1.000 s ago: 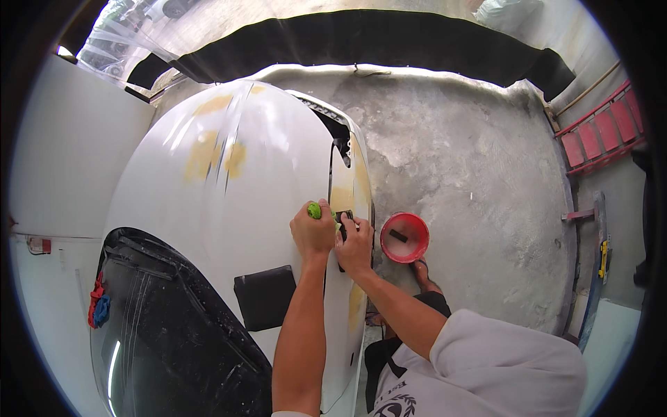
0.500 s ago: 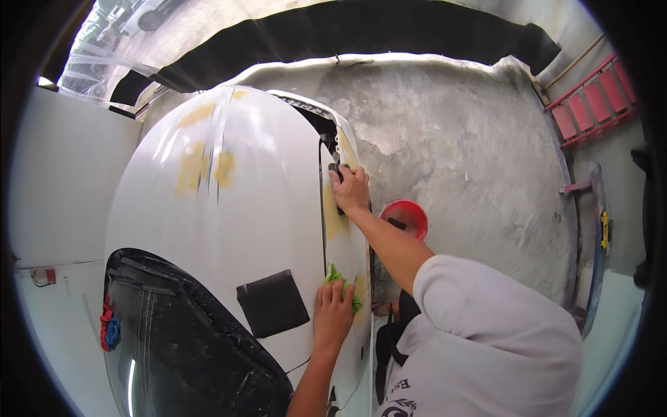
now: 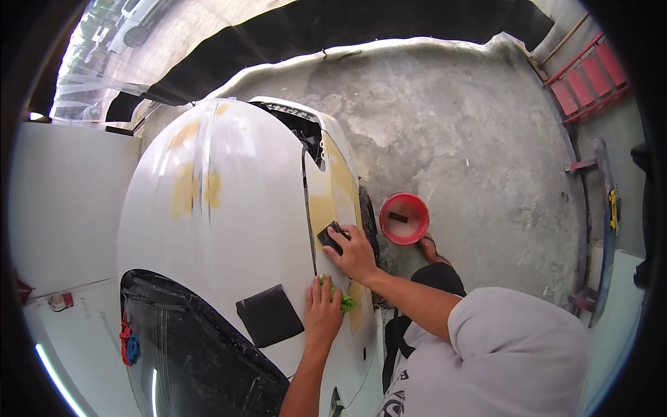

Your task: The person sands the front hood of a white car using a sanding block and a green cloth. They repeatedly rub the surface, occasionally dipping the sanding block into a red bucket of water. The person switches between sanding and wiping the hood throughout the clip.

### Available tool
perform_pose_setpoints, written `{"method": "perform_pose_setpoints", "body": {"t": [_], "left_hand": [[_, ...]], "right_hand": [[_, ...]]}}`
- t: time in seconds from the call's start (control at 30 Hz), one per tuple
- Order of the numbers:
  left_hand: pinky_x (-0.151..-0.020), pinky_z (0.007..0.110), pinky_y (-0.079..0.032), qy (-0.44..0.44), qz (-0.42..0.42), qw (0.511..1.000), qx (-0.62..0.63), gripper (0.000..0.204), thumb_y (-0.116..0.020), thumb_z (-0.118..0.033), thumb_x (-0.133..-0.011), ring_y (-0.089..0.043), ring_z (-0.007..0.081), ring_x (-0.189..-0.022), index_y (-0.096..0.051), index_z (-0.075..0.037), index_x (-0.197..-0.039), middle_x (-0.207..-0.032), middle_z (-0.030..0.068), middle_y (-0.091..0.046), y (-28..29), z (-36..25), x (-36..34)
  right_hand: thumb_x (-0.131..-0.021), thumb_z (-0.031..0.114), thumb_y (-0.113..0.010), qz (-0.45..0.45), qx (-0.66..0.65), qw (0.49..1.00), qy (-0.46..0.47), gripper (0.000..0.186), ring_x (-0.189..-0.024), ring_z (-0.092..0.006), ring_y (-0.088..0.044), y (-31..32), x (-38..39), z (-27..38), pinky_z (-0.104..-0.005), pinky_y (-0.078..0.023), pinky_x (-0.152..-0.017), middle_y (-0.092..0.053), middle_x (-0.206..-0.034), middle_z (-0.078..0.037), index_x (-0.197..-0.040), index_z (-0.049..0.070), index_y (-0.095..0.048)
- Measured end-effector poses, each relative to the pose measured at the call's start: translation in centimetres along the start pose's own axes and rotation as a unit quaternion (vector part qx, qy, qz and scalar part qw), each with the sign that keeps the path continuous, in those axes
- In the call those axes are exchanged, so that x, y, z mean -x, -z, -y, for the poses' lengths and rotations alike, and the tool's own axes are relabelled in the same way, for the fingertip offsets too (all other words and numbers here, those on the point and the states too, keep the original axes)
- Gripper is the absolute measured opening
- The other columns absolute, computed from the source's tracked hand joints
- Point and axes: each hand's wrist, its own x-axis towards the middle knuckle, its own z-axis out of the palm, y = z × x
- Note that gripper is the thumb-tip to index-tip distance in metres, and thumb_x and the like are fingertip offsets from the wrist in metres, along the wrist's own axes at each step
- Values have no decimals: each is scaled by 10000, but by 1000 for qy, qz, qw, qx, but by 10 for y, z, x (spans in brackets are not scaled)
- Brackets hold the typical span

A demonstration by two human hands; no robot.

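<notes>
Right hand (image 3: 358, 256) clamped on one black block (image 3: 332, 238), just right of the car's white hood (image 3: 257, 208); left hand (image 3: 324, 318) over one green cloth (image 3: 347, 303) by the hood's right edge, whether gripping I cannot tell; one black square sheet (image 3: 270, 315) on the hood; one red bucket (image 3: 405, 197) well right of it; shirt print (image 3: 396, 402) cut off.

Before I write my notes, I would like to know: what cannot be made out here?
Head view, all:
green cloth: partly hidden under left fingers
black block: partly hidden behind right fingers
windshield: cut off by lower edge
distant vehicle: details too small, blurred
</notes>
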Motion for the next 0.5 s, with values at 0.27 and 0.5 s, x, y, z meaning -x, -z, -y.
{"method": "perform_pose_setpoints", "body": {"t": [0.27,0.5], "left_hand": [[-1222,581,-344,-3,70,996,54,625,-857,-415,-823,-405,385,-1524,-629,-176,-1354,-1607,123,-478,26,-7,45],[-1230,579,-340,-31,105,994,10,648,-821,-444,-843,-413,345,-1525,-610,-261,-1429,-1611,63,-485,27,2,53]], "right_hand": [[-915,399,-789,134,2,983,-125,616,-1203,-446,-601,11,-14,11,-506,-544,-1013,-571,-1325,-212,-1443,127,-623],[-941,345,-769,108,42,989,-92,585,-1177,-413,-608,13,-32,9,-488,-548,-1012,-571,-1326,-180,-1442,81,-622]]}}
